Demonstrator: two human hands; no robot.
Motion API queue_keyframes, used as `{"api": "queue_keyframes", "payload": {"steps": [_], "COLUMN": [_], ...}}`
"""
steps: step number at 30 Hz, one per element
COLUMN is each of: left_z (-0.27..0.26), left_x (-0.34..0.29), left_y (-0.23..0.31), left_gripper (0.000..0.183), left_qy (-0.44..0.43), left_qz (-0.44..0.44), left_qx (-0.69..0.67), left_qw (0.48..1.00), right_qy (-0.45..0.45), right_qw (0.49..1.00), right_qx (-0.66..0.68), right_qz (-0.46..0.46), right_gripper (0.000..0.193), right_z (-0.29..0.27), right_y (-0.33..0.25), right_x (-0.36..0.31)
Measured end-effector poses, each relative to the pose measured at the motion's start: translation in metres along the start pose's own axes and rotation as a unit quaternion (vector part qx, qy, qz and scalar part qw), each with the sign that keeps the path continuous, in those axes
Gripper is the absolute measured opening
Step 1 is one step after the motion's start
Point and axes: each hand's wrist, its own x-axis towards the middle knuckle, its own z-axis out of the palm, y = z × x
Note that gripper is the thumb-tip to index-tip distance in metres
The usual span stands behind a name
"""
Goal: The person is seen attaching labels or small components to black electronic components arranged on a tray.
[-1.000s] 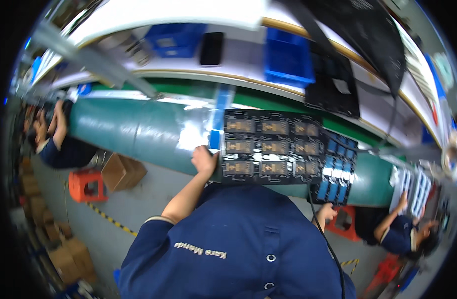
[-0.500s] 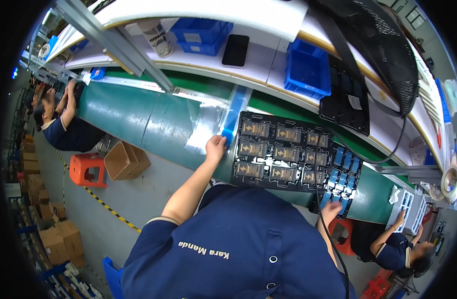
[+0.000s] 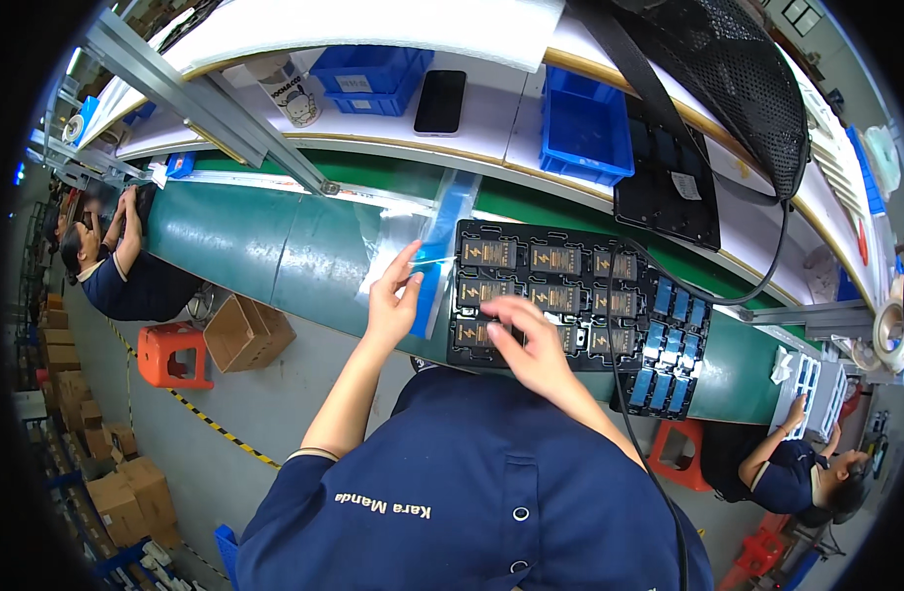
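Observation:
My left hand (image 3: 393,303) is raised beside the left edge of a black tray (image 3: 531,238), thumb and forefinger apart. It is close to blue film strips (image 3: 434,295) and clear film (image 3: 381,258) lying on the green bench. A thin pale line shows between its fingers and the tray; I cannot tell whether it is film or glare. Over the tray's near left part hovers my right hand (image 3: 536,347), open, fingers spread, hiding some pieces. Rows of flat dark pieces with gold print (image 3: 555,259) fill the tray.
Right of the tray sits a second tray of blue-covered pieces (image 3: 673,345), with a black cable (image 3: 612,325) hanging nearby. A shelf holds a phone (image 3: 440,102), blue bins (image 3: 588,133) and a black mesh bag (image 3: 733,89). Co-workers sit at left (image 3: 127,276) and right (image 3: 782,473).
My right hand has moved left from the blue-covered pieces to above the black tray. My left hand has drawn back leftward from the blue film, its closed fingers now parted.

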Motion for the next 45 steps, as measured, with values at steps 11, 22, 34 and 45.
{"api": "queue_keyframes", "payload": {"steps": [11,22,34,45], "left_z": [-0.006,-0.01,-0.009,0.013], "left_x": [-0.045,-0.03,-0.02,-0.025], "left_y": [0.081,0.072,0.0,-0.008], "left_gripper": [0.062,0.019,0.048,0.036], "left_qy": [-0.117,-0.157,-0.004,-0.146], "left_qz": [0.149,0.113,0.091,0.031], "left_qx": [0.03,0.143,0.273,0.22], "left_qw": [0.982,0.971,0.958,0.964], "right_qy": [-0.168,-0.013,0.138,0.163], "right_qw": [0.985,0.995,0.949,0.961], "right_qx": [0.025,-0.031,0.211,0.061], "right_qz": [0.011,-0.095,0.187,0.213], "right_gripper": [0.036,0.012,0.035,0.028], "right_z": [-0.007,0.007,0.016,0.027], "right_y": [-0.021,-0.01,0.077,0.075], "right_x": [0.034,0.011,-0.029,-0.027]}}
